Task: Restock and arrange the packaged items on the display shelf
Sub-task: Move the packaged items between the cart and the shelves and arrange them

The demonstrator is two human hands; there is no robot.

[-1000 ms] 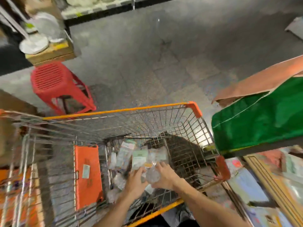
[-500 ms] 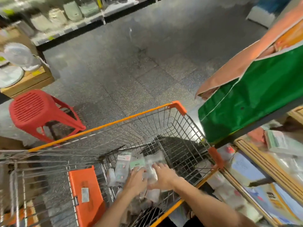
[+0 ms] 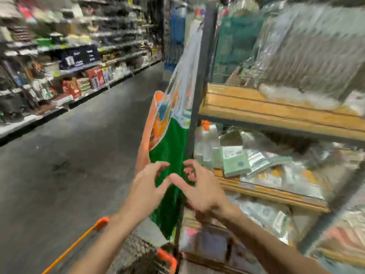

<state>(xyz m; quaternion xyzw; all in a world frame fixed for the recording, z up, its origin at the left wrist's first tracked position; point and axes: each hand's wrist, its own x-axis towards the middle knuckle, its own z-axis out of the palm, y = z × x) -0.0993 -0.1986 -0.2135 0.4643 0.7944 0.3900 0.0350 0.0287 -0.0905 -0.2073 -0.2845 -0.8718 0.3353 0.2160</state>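
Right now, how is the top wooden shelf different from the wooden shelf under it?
The top shelf holds big bundles in clear wrap; the lower shelf holds small flat packets. The top shelf's load stands tall; the lower shelf's lies low. Both are wooden boards in a metal frame.

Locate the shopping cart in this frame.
Head view, bottom edge, left of centre: the shopping cart shows only its orange rim and wire mesh, under the left forearm, just left of the shelf unit.
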